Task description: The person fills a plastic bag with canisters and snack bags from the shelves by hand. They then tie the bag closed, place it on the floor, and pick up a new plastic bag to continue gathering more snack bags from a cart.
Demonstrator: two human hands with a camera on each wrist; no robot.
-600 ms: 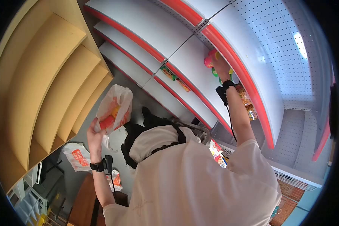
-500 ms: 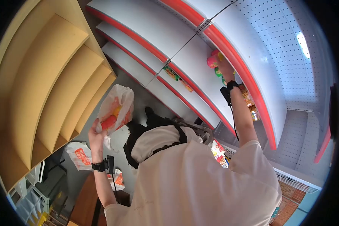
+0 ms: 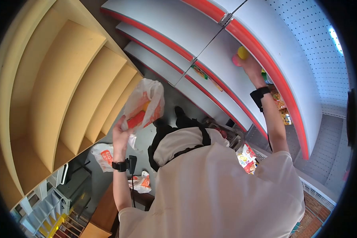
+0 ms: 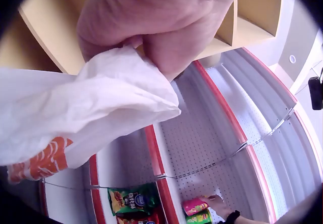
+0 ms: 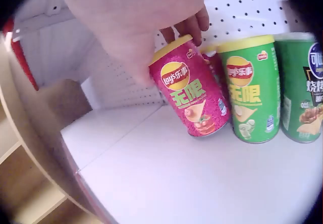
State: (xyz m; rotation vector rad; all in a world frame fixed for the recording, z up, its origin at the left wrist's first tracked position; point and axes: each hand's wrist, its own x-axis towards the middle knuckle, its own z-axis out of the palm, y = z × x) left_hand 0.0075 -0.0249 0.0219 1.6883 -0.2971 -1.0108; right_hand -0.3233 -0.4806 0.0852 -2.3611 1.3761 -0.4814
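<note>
My right hand (image 3: 252, 68) grips a pink Lay's chip can (image 5: 189, 90) with a yellow lid, on a white shelf. In the right wrist view the can leans, its top to the left, with fingers round its upper end. Part of another pink can (image 5: 214, 65) shows behind it. To its right stand a light green Lay's can (image 5: 252, 90) and a darker green can (image 5: 298, 95), both upright. My left hand (image 3: 120, 137) holds a white plastic bag (image 3: 154, 91) with orange print by its rim. A red item (image 3: 136, 119) and something yellow show in it.
Red-edged shelves (image 3: 178, 53) run across the top and right. Green chip bags (image 4: 132, 200) lie on a lower shelf, and more snack packs (image 3: 285, 115) sit near the right forearm. Wooden shelving (image 3: 73, 79) stands at left. Other plastic bags (image 3: 103, 156) lie on the floor.
The head view has shifted, so the scene sits further right. By my right hand, the pink can's yellow lid now shows plainly, and the green cans are more hidden. My left hand still holds the bag.
</note>
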